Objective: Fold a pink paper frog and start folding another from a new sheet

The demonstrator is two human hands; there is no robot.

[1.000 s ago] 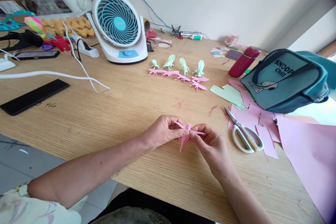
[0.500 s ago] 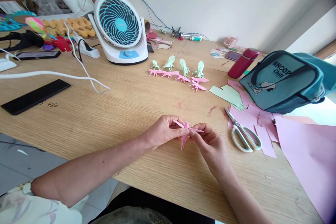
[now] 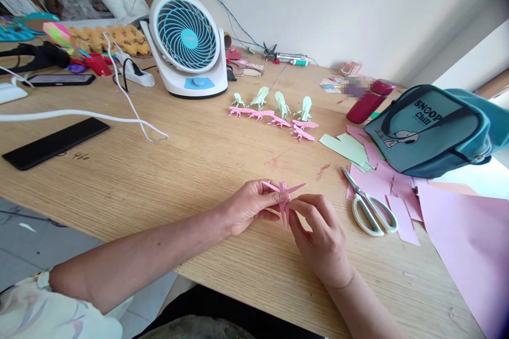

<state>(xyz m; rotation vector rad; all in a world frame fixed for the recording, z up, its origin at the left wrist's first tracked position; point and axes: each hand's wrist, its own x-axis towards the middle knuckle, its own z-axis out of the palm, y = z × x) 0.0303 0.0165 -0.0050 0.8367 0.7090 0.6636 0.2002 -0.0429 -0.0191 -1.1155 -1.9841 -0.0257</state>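
Note:
A small pink origami figure (image 3: 283, 196) with narrow pointed flaps is held above the table's front part. My left hand (image 3: 254, 204) pinches it at the middle, thumb on top. On its right side, my right hand (image 3: 320, 233) has thumb and index finger closed at the lower pointed flaps. Farther back stand several green folded paper insects (image 3: 280, 104), with several pink ones (image 3: 260, 114) in a row before them. White-handled scissors (image 3: 371, 209) lie to the right of my right hand, partly on pink paper pieces (image 3: 371, 180).
A white and blue fan (image 3: 189, 42) stands at the back left. Right are a teal bag (image 3: 429, 127), a red bottle (image 3: 369, 101), green paper strips (image 3: 345, 149) and a large pink sheet (image 3: 461, 233). A black bar (image 3: 55, 143) and a white cable (image 3: 79, 113) lie left.
My right hand has let go of the right-hand flap and moved down to the lower flaps, turning over with knuckles up. My left hand still holds the origami figure. The view has shifted slightly.

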